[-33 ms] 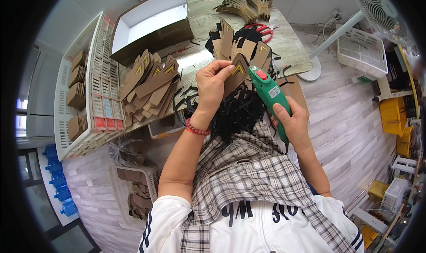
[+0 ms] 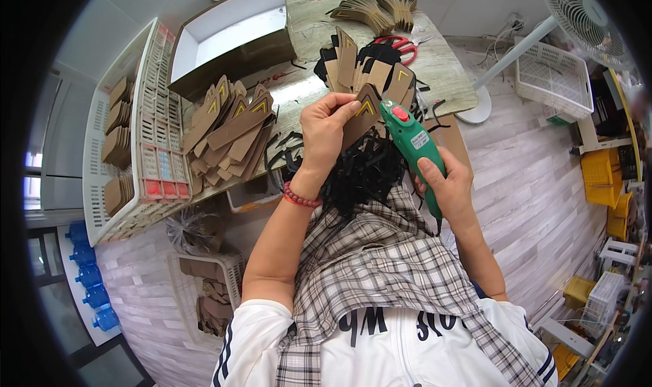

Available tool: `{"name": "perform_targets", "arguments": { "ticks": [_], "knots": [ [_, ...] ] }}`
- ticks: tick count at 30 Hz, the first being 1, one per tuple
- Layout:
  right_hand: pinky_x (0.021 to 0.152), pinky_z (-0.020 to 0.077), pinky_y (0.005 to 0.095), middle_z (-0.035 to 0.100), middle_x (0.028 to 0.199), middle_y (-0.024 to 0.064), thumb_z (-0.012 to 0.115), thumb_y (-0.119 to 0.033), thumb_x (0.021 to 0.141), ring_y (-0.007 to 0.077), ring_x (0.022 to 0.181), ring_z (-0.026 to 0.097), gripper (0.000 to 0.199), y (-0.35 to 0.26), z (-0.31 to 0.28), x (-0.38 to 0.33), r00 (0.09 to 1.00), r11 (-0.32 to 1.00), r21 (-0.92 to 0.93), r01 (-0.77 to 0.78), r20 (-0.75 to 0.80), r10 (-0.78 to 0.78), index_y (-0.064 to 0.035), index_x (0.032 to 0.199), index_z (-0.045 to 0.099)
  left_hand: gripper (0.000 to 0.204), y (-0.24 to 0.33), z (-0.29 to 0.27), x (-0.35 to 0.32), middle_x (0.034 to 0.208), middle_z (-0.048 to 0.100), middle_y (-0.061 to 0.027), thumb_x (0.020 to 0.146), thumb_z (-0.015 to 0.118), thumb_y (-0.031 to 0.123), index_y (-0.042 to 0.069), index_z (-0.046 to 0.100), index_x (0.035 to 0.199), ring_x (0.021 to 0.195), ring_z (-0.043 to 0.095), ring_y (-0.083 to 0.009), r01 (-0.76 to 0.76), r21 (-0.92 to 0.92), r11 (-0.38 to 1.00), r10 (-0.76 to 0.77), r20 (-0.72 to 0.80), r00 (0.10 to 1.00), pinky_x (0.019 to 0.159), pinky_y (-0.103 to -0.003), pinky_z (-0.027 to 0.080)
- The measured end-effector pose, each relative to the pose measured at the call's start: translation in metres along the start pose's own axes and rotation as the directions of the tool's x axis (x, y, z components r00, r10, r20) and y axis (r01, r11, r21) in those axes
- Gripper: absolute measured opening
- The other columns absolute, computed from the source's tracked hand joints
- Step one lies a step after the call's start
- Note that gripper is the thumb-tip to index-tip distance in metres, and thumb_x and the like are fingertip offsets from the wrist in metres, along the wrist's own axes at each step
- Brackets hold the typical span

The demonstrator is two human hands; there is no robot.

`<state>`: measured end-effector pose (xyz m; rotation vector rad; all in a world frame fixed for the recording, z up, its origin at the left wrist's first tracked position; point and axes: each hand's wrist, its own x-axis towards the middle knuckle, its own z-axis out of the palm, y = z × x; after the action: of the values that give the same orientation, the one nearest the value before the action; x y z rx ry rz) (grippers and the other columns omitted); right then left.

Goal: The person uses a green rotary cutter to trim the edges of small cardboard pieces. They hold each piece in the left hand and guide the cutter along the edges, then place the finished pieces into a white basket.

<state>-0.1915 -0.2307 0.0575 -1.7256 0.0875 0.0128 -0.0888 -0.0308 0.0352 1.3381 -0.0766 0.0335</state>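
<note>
Between the thumb and fingers of my left hand [image 2: 324, 129] is a brown strap-shaped piece [image 2: 360, 118] with a yellow chevron near its pointed end. My right hand [image 2: 445, 183] is wrapped round a green handheld electric cutter [image 2: 415, 142] with a red button. The cutter's head is right beside the piece's edge; whether they touch I cannot tell. Below both hands lies a tangled heap of black strips [image 2: 363, 169], partly over my plaid apron. Just beyond, more brown pieces [image 2: 384, 73] with black backing lie on the table. A loose pile of similar brown pieces [image 2: 234, 132] is left of my left hand.
An open box [image 2: 234, 67] with a white inside stands at the far left, next to a white plastic crate [image 2: 146, 108] holding stacked pieces. Red-handled scissors [image 2: 402, 47] and fanned brown stacks [image 2: 367, 13] lie farther back. A fan [image 2: 543, 30] stands right of the table [image 2: 448, 74].
</note>
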Motion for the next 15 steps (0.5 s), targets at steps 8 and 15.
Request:
{"name": "perform_targets", "arguments": {
  "ticks": [8,15],
  "knots": [
    [0.051,0.0409,0.0215,0.057,0.067,0.0002,0.065,-0.025,0.089,0.0054,0.057,0.051,0.029,0.000,-0.004,0.002,1.000,1.000,0.024,0.012,0.010,-0.012,0.0017,0.098,0.060,0.010,0.006,-0.011,0.004,0.081,0.067,0.0003,0.085,0.065,0.004,-0.002,0.070,0.091,0.072,0.058,-0.0046,-0.010,0.193,0.981,-0.016,0.133,0.991,0.068,-0.018,0.046],
    [0.052,0.0413,0.0219,0.056,0.067,0.0003,0.066,-0.024,0.088,0.0055,0.057,0.050,0.028,0.004,-0.010,0.001,0.999,1.000,0.003,0.010,0.031,-0.010,0.0010,0.097,0.061,0.011,0.020,-0.021,0.013,0.079,0.065,0.0018,0.084,0.065,0.005,-0.002,0.070,0.091,0.073,0.056,-0.0036,-0.031,0.285,0.958,-0.041,0.242,0.969,0.068,-0.019,0.046]
  ]
}}
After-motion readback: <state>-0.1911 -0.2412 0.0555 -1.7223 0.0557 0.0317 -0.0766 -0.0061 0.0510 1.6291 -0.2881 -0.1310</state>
